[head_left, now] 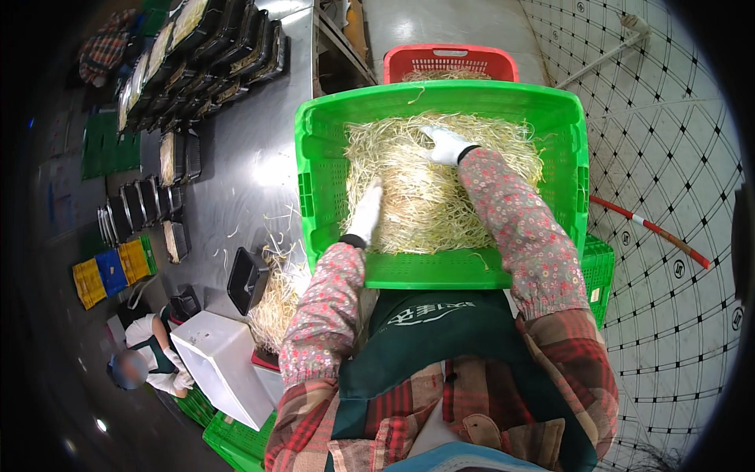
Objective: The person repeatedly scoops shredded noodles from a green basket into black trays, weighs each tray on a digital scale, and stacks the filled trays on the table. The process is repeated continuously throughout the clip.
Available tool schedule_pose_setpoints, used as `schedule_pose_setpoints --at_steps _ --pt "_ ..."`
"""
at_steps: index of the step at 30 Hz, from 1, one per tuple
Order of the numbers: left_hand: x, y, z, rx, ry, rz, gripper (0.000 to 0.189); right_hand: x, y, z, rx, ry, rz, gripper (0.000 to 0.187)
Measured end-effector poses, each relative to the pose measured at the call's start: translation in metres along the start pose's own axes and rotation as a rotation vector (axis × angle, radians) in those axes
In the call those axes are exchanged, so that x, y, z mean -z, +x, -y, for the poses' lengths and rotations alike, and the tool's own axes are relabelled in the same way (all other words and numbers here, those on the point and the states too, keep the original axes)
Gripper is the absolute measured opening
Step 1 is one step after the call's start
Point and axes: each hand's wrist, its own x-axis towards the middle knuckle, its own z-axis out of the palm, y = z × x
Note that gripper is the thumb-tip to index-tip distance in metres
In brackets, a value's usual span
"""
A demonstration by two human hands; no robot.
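Note:
A large green plastic crate (436, 271) stands before me, holding a thick bed of pale bean sprouts (424, 183). My left hand (367, 212), in a white glove with a black cuff, lies straight against the sprouts near the crate's left side. It is seen edge-on, and its far fingers are partly hidden. Farther in and to the right, my right hand (446, 145) rests on the sprouts, also white-gloved, with its fingers spread. Neither glove visibly grips a bunch. Floral sleeves cover both forearms.
Behind the crate stands a red basket (451, 64) with more sprouts. Left, a steel table (236, 177) carries stacked black trays (200, 65), a tilted black tray (246, 280) and loose sprouts (274, 312). A white box (224, 360) is nearby; a co-worker (153, 354) is beyond it.

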Motion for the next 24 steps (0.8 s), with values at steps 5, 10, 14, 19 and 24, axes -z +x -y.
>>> schedule_pose_setpoints --at_steps 5,10,14,19,24 --pt "0.006 -0.025 0.003 -0.002 -0.355 -0.065 0.05 -0.039 -0.052 0.062 0.111 -0.211 0.087 0.12" --pt "0.069 -0.1 -0.063 -0.03 -0.39 -0.166 0.054 -0.066 -0.129 0.117 0.078 -0.603 -0.053 0.134" --pt "0.121 -0.155 -0.075 -0.171 -0.319 -0.449 0.05 -0.092 -0.111 0.111 -0.005 -0.627 -0.039 0.13" --pt "0.209 -0.219 -0.038 -0.217 -0.308 -1.053 0.04 -0.045 -0.07 0.079 -0.091 -0.074 -0.049 0.116" --pt "0.278 -0.264 0.083 -0.04 0.051 -1.481 0.057 -0.078 -0.063 0.047 0.037 -0.341 -0.305 0.12"
